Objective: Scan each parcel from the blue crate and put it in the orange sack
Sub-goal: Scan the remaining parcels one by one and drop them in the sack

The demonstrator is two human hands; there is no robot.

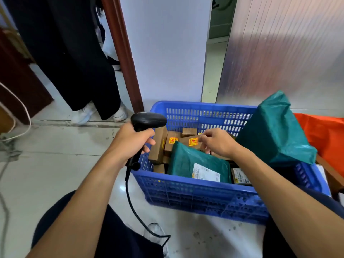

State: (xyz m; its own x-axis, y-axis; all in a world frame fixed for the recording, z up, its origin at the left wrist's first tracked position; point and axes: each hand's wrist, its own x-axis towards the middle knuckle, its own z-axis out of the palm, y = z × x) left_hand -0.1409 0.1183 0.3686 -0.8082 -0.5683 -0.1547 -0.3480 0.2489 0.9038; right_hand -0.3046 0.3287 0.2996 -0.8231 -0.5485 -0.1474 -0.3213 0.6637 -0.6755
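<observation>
Above the blue crate (195, 180) on the floor (55, 164), left hand (130, 144) clamped round the grip of a black scanner (147, 121) (cable (130, 198) dangling below), held at the crate's left rim. Inside the crate, right hand (216, 144) at a brown box (191, 141) with an orange sticker, fingers (204, 141) curled, grip or mere touch impossible to tell; just beside it, more brown boxes (158, 146) and 1 flat green parcel (188, 162) with a white label (205, 172) facing up. Against the right rim, a 2nd, bulkier green parcel (275, 133) propped tilted, orange sack (323, 135) just beyond it.
</observation>
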